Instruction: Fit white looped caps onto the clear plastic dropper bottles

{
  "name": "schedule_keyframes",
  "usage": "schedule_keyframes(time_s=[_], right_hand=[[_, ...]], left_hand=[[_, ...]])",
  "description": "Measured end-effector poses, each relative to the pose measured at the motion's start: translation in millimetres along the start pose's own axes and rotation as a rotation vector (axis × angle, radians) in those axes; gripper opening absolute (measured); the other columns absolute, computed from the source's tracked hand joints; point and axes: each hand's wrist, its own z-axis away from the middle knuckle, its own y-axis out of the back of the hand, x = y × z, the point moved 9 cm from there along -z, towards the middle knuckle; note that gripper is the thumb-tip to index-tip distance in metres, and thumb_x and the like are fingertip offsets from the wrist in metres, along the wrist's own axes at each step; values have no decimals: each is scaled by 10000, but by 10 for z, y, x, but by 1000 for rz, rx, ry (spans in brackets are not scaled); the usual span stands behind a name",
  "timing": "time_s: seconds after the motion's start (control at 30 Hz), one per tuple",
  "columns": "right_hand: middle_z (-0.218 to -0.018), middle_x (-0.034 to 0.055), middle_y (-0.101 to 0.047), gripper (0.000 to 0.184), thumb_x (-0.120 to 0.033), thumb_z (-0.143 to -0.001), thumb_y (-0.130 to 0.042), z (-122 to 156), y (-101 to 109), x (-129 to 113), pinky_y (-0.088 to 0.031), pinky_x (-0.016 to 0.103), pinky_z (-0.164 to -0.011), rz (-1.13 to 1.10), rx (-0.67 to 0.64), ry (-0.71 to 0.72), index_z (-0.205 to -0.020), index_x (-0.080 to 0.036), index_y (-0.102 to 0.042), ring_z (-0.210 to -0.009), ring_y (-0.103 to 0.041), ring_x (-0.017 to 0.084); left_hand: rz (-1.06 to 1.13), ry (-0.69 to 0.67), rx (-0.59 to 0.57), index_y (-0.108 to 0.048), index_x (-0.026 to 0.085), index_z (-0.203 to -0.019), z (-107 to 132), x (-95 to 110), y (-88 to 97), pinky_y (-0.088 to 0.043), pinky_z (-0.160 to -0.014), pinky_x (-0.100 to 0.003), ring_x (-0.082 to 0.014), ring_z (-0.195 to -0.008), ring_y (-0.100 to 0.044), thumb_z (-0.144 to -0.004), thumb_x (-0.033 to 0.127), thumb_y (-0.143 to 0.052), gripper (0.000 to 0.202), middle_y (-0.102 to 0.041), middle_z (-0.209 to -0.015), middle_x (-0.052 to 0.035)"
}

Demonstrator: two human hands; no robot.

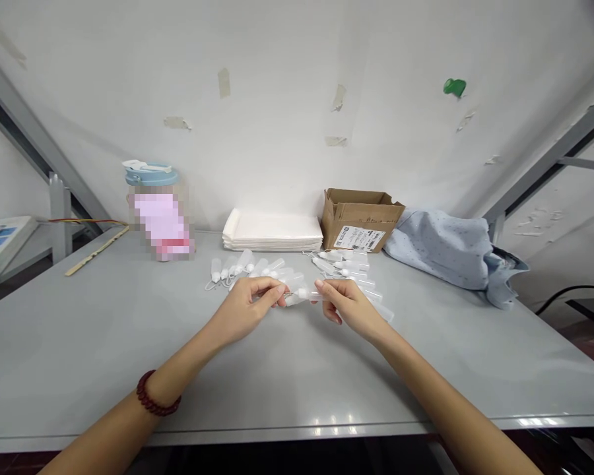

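In front of me, a small translucent plastic tube with a white cap [301, 293] is held between my two hands, above the table. My right hand [346, 303] pinches the clear body of this tube between thumb and fingers. At the cap end, my left hand [250, 303] is closed in a pinch on what looks like the tube's thin cord; the fingertips partly hide it. Several similar tubes [247, 258] with white caps and cord loops lie in a group behind my left hand. Another group of tubes [356, 266] lies behind and beside my right hand.
A stack of white envelopes or sheets [277, 232] lies against the wall, beside an open cardboard box [359, 221]. Light blue cloth [440, 247] rests at the right. A blue-lidded container [151, 175] stands at the left, near a thin strip [96, 251] on the grey table [297, 389].
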Motion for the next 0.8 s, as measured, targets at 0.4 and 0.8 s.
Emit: schedule_keyframes(time_s=[0.4,0.8], right_hand=[[-384,-63,-392,477,-536,-897,-383,-24,-30,85,-269,223,-450,-69,-21,-49,-688,-154,-576,-369,-323,67],[-372,-65,-364,476,-553,-877,-386,-25,-36,112,-254,223,-440,-23,6,-130,-653,-163,-541,-360,-303,71]], left_hand=[[-373,-459,199,-606,135,-971,122,163,-77,-451,-676,-311,-169,-729,-567,-893,201,-494,152,-634,-792,-58],[-473,-560,251,-588,152,-850,178,286,-26,-431,-670,-304,-166,-741,-532,-884,119,-507,93,-617,-768,-38]])
